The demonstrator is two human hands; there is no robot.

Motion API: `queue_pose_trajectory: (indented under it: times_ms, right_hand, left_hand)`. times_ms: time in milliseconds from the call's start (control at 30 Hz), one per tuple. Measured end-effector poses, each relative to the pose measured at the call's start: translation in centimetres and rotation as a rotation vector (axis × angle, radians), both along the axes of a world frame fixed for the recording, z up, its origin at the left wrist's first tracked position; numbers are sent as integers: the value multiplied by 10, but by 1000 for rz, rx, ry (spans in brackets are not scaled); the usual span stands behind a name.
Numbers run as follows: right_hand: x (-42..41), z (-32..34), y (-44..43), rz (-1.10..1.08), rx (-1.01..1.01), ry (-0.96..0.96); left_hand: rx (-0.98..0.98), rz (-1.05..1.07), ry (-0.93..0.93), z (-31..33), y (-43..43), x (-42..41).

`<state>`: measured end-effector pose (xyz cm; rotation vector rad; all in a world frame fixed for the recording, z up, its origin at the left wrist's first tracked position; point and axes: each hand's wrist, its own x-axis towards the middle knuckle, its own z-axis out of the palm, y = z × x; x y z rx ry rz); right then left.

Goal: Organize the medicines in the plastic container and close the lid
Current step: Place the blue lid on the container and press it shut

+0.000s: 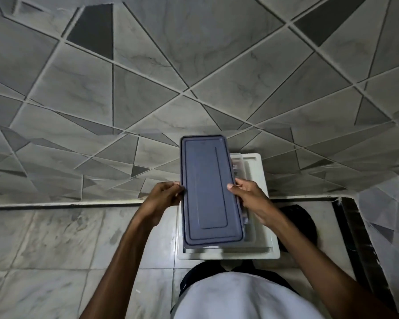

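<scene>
A long blue-grey plastic lid (209,189) is held lengthwise in front of me, above a white surface. My left hand (164,196) grips its left long edge and my right hand (249,194) grips its right long edge. Under the lid and a little to the right, part of a clear plastic container (241,171) shows, with something purple inside along its right side. The lid hides most of the container, and I cannot tell whether the lid touches it. No medicines are clearly visible.
The container rests on a white square stool or stand (270,238) by a wall of grey geometric tiles (194,65). Marble floor tiles (55,238) spread to the left. A dark round object (302,222) lies on the floor to the right.
</scene>
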<state>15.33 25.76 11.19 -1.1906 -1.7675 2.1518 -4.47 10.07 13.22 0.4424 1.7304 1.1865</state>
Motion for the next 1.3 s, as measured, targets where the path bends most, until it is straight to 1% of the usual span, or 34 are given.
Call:
queue_pose_trajectory:
  times_ms: [33,100,167,200,233,267,333,367,433,500,533,600,667,700,767,800,833,900,933,967,1000,1067,1133,1167,1233,1300]
  right_hand:
    - [1,-3,0,-79,-19,56]
    - [5,-3,5,-197,-5,92]
    - [10,-3,10,-212,117,48]
    - [12,-2,12,-207,215,-6]
    - [14,3,13,-208,323,-53]
    - [16,8,12,-192,437,-74]
    - [16,16,6,-121,700,-77]
    - [14,24,-1,-90,837,-87]
    - [11,34,-14,-27,1072,-135]
    - [7,39,-22,48,1158,-179]
    - [7,39,-24,83,1128,-172]
    - [8,36,-23,145,973,-112]
    - [10,27,-17,114,854,-81]
    - [11,17,-10,48,830,-96]
    - [13,-3,5,-76,791,-265]
    - [16,-11,14,-91,682,-376]
    - [20,-23,21,-91,513,-426]
    - [29,-36,28,-105,117,-354]
    - [34,-42,29,-112,13,-315]
    - [38,-46,28,-118,-12,-293]
    - [40,-48,26,-127,6,-281]
    - [40,-56,23,-142,167,-317]
    - [38,-63,24,-75,406,-462]
    - [36,-64,25,-53,478,-509]
    - [32,-68,28,-8,557,-554]
    - [29,-73,31,-2,573,-593]
  left_hand:
    - [-7,8,-17,-3,5,6]
    - [-46,51,17,-13,18,20]
    - [-62,101,148,-19,30,34]
    - [-37,115,191,-17,36,41]
    - [11,116,178,-13,43,48]
    - [65,100,119,-5,50,54]
    - [161,46,-74,13,65,63]
    - [174,25,-118,21,72,65]
    - [134,51,-44,29,84,69]
    - [88,100,71,29,89,68]
    - [70,107,127,28,88,67]
    - [19,80,234,23,85,62]
    - [-1,42,252,18,79,56]
    - [1,24,231,16,76,53]
    - [16,-7,165,11,72,48]
    - [22,-17,127,8,71,45]
    - [23,-26,91,2,70,41]
    - [-2,-48,73,-11,68,36]
    - [-27,-52,86,-19,68,34]
    - [-52,-53,109,-27,69,33]
    - [-65,-55,157,-35,69,33]
    - [-109,-75,336,-50,73,36]
    - [-175,-100,523,-61,80,40]
    - [-208,-110,588,-64,84,43]
    - [-274,-127,664,-66,89,47]
    - [-324,-130,701,-69,94,49]
